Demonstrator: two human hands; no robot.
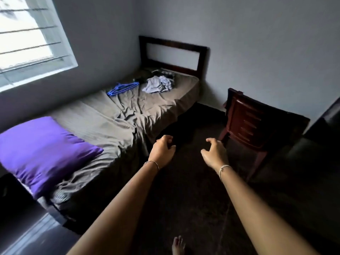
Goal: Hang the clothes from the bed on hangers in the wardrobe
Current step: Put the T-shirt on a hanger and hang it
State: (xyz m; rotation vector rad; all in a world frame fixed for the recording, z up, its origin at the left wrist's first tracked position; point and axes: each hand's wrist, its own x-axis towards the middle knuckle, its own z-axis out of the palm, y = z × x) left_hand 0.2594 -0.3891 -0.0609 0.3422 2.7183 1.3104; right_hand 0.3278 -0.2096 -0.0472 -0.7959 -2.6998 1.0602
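A heap of light and dark clothes (159, 82) lies at the far end of the bed (114, 116), near the dark headboard. Blue plastic hangers (121, 88) lie on the grey sheet just left of the heap. My left hand (162, 150) and my right hand (214, 153) are stretched out in front of me over the dark floor beside the bed, far short of the clothes. The fingers of both hands are loosely curled and hold nothing. No wardrobe is in view.
A purple pillow (44, 151) lies on the near end of the bed. A dark red plastic chair (244, 124) stands against the right wall. A window (27, 39) is on the left wall. My bare foot (178, 245) shows at the bottom.
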